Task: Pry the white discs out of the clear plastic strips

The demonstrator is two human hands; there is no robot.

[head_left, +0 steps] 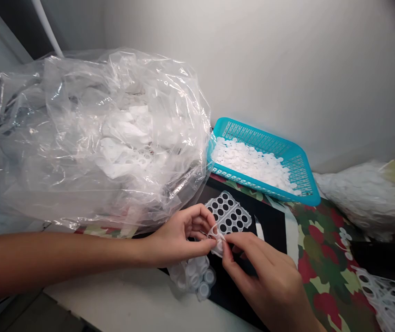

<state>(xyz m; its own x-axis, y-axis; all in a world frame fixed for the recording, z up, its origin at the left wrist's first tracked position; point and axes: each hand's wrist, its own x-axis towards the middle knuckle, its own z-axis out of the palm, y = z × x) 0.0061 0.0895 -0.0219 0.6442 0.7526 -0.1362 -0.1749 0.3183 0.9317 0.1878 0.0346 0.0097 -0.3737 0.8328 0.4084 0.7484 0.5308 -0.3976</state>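
My left hand (180, 235) and my right hand (263, 276) meet over a dark mat, both pinching a translucent white plastic sheet with round punched holes (228, 214). The fingers are closed on its near corner. The sheet lies flat, stretching away from the hands toward a blue basket (303, 177). A small clump of clear round caps (195, 276) rests just below my left hand.
The blue basket at the back holds many white round discs (253, 161). A large clear plastic bag (86, 138) of white punched sheets fills the left. White mesh-like scrap piles lie at the right (367, 198) and lower right (391, 295). A floral cloth (322, 258) covers the table.
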